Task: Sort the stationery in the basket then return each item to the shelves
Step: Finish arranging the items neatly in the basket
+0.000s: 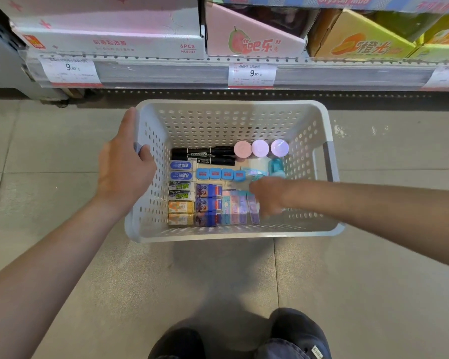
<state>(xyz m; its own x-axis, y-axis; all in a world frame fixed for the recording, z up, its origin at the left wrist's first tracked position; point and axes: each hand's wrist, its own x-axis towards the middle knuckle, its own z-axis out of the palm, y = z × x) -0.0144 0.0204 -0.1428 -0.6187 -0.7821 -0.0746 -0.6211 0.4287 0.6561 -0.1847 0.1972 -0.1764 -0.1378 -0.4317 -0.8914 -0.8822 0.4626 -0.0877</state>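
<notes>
A white perforated basket stands on the tiled floor. My left hand grips its left rim. My right hand reaches down inside, blurred, its fingers on the pastel boxes at the bottom right; whether it grips one is unclear. Inside lie two black markers, three round pastel lids, blue erasers, white and blue erasers, green-labelled erasers, orange boxes, purple boxes and teal correction tapes.
A low shelf with price tags runs across the top, holding a white carton, a pink display box and yellow boxes. My shoes stand on grey floor tiles below the basket.
</notes>
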